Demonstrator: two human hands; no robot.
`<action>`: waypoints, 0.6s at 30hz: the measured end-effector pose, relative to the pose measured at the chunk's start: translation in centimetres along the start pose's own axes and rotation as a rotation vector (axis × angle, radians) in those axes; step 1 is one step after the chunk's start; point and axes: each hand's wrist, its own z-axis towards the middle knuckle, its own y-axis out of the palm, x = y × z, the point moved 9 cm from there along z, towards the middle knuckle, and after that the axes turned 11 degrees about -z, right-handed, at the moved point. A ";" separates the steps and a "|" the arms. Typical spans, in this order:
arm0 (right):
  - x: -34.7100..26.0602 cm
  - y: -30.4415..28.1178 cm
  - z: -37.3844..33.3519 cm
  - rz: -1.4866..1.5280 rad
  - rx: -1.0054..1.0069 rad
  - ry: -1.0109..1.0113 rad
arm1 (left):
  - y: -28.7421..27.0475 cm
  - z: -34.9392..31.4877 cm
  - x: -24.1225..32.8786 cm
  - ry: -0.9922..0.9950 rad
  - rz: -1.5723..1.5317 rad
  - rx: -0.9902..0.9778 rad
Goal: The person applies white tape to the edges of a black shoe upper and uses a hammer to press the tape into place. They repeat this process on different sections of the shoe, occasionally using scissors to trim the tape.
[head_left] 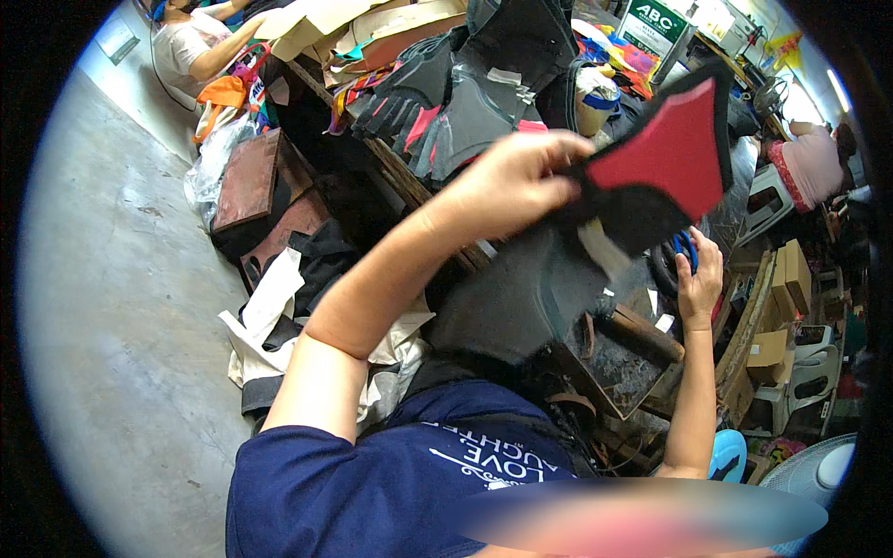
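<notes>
My left hand (516, 191) pinches the edge of a black fabric piece with a red panel (665, 139), raised in front of me and slightly blurred. My right hand (699, 284), on the right, has its fingers around scissors with blue and black looped handles (686, 249); their blades cannot be made out. Below the raised piece, a dark grey shaped piece (502, 302) lies across my lap. Beyond my left hand, a stack of black and grey cut pieces (479, 116), some with red parts, rests on the worktable.
A dark worn work surface (633, 363) with a wooden rod (646, 333) is near my right forearm. Brown boxes (251, 181) and pale cloth scraps (270, 307) lie to the left. A fan (814, 474) stands at the lower right. Other people (191, 46) sit farther off.
</notes>
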 end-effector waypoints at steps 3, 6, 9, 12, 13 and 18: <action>0.3 -0.1 -0.1 0.018 -0.006 0.036 | -5.0 2.9 3.9 0.109 0.427 0.159; 0.4 -0.2 -0.2 0.008 -0.011 0.061 | -9.0 6.9 6.2 0.238 0.943 0.232; 0.4 -0.2 -0.3 0.005 -0.010 0.076 | -11.1 7.2 2.6 0.111 1.466 0.311; 0.6 -0.3 -0.2 0.019 -0.003 0.094 | -9.5 7.5 -4.6 0.006 1.618 0.088; 0.5 -0.2 -0.2 0.020 -0.006 0.092 | -10.0 7.1 -5.8 -0.028 1.685 0.096; 0.7 -0.2 -0.3 0.016 -0.001 0.080 | -12.4 6.9 -8.6 -0.262 1.573 0.120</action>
